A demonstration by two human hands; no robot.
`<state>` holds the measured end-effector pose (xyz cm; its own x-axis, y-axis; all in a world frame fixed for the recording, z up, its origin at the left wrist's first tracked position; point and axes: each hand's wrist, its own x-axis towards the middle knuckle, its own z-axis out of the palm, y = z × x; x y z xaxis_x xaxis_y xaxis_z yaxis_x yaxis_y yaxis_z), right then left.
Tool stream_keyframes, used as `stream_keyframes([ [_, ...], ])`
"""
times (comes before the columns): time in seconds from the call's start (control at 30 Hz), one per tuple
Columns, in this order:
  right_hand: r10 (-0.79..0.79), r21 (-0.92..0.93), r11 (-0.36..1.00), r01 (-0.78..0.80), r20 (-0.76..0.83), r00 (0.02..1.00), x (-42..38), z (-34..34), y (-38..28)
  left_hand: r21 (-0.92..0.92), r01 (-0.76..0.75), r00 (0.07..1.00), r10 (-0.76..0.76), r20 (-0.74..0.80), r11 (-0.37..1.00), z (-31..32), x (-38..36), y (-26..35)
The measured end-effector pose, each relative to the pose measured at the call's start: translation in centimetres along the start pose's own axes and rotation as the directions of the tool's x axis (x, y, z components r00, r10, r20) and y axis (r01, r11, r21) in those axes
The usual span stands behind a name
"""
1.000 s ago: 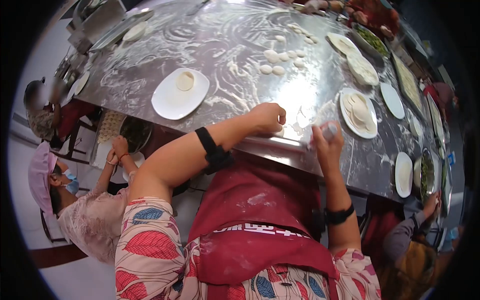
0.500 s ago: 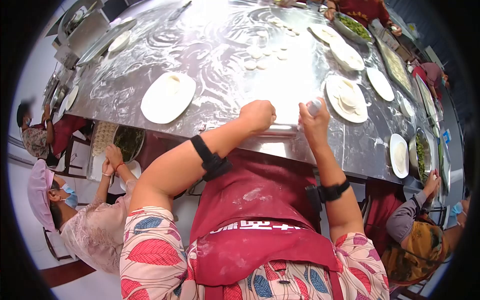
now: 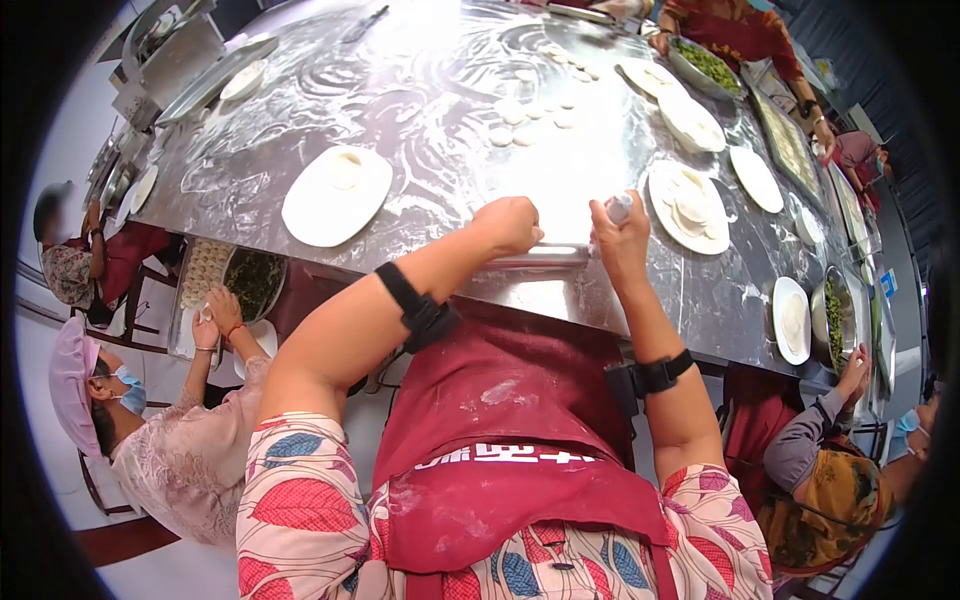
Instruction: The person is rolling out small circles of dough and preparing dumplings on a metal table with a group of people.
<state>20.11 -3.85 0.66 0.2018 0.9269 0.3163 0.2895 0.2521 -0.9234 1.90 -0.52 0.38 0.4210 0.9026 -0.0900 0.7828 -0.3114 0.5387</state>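
My left hand (image 3: pixel 508 226) is closed above the near edge of the floured steel table (image 3: pixel 420 130); whatever its curled fingers hold is hidden. To its right, my right hand (image 3: pixel 622 245) grips a small rolling pin (image 3: pixel 620 208), of which only the pale, rounded end shows. Glare washes out the tabletop between the hands. Beside my right hand, an oval white plate (image 3: pixel 660 215) carries several round dough wrappers (image 3: pixel 690 205). Farther in, several small flattened dough rounds (image 3: pixel 502 136) lie on the metal. Another oval plate (image 3: pixel 320 210), left of my hands, bears a pale round wrapper (image 3: pixel 346 172).
A person at left (image 3: pixel 190 480) works beside a tray of dumplings (image 3: pixel 208 265) and a bowl of dark green filling (image 3: pixel 255 280). Another person (image 3: pixel 830 460) sits at right near a bowl of greens (image 3: pixel 835 320). More plates line the table's right side.
My hands stay close together, with the left slightly nearer the left and both still closed. The person at the far right corner has stretched an arm down toward the trays.
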Motion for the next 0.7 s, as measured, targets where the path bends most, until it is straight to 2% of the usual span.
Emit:
stream_keyframes([
  [0.03,-0.008,-0.002,1.0,0.008,-0.003,1.0,-0.1,-0.1,0.0,-0.059,-0.033,0.999,0.034,0.007,0.998,0.2,0.5,0.2],
  [0.13,-0.015,-0.019,1.0,0.015,0.001,1.0,-2.5,-1.3,-0.5,-0.041,-0.078,0.99,0.082,0.111,0.996,-0.3,0.5,0.2],
  [0.17,-0.007,-0.02,1.0,0.007,0.006,1.0,-4.5,-2.0,-1.2,-0.034,-0.087,0.994,0.089,0.056,0.996,0.2,0.5,-0.4],
  [0.3,-0.013,-0.005,1.0,0.013,-0.002,1.0,-5.2,-2.1,-0.5,-0.243,-0.078,0.993,0.096,0.062,0.967,-0.3,-0.4,-2.1],
  [0.43,-0.031,-0.038,0.999,0.031,-0.008,0.999,-0.2,-0.2,-0.4,-0.084,-0.078,0.992,0.085,0.091,0.993,-1.0,0.4,-0.4],
  [0.57,-0.02,-0.019,1.0,0.02,-0.009,1.0,-1.5,-0.6,-1.0,-0.18,-0.127,0.974,0.156,0.161,0.975,-1.1,0.6,-0.6],
  [0.67,-0.046,-0.002,0.999,0.046,-0.007,0.999,-5.7,-2.2,-0.9,-0.331,-0.007,0.978,0.076,0.195,0.944,-0.5,0.4,-1.8],
  [0.7,-0.033,0.054,0.998,0.032,0.017,0.999,-6.2,-2.3,-0.8,-0.469,0.112,0.95,0.044,0.309,0.876,-0.8,0.1,-1.9],
])
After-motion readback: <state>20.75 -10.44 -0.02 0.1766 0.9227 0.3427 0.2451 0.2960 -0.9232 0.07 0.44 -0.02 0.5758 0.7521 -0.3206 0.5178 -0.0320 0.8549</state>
